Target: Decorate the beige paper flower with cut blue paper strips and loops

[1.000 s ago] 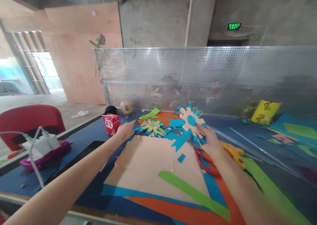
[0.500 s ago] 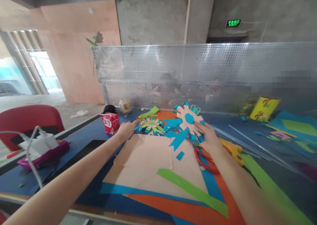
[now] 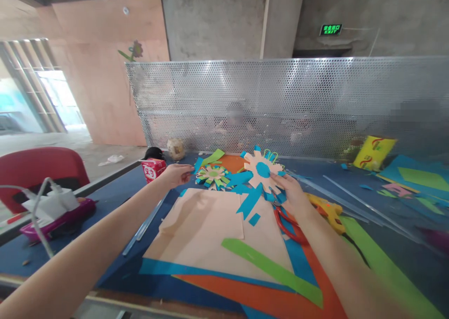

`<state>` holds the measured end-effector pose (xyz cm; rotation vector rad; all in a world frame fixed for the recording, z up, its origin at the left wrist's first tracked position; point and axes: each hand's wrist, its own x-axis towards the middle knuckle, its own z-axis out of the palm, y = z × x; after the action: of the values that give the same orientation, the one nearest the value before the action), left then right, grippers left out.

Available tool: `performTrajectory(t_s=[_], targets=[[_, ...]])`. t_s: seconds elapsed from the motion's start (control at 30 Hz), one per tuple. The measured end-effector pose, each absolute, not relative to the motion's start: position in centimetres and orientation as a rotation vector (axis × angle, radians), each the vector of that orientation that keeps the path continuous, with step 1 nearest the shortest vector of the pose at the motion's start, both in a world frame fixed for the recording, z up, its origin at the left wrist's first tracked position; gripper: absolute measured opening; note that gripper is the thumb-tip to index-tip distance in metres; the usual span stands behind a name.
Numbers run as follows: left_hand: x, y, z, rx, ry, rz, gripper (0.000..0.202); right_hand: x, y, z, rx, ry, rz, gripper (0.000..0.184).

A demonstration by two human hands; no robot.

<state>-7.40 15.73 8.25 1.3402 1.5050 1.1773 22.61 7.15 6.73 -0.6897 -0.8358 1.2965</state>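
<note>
My left hand (image 3: 179, 175) is closed in a pinch on a small blue paper piece (image 3: 198, 164), above the far left corner of the beige paper sheets (image 3: 203, 221). In my right hand (image 3: 292, 188), a beige paper flower (image 3: 251, 161) with a blue round centre is gripped at its right petals, tilted towards me. Between the hands lies a green, beige and blue fringed paper flower (image 3: 212, 174). Red-handled scissors (image 3: 288, 228) rest below my right hand, their blades partly covered by blue scraps (image 3: 250, 206).
A yellow glue gun (image 3: 328, 211) lies right of my right wrist, near clear glue sticks (image 3: 340, 195). A green strip (image 3: 271, 270) crosses the beige sheets. A red box (image 3: 153, 169) stands at left. A perforated metal screen (image 3: 238, 90) closes the table's far side.
My left hand has lifted slightly, and the blue piece now shows at its fingertips. The beige flower has shifted slightly left. Clear sticks show beside my left forearm, where a dark flat thing was.
</note>
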Motion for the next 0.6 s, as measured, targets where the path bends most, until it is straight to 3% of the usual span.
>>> performTrajectory(t_s=[0.6], targets=[[1.0, 7.9, 7.5, 0.997, 0.858, 1.237, 0.017, 21.4, 6.6, 6.1, -0.783, -0.915, 1.299, 0.02]])
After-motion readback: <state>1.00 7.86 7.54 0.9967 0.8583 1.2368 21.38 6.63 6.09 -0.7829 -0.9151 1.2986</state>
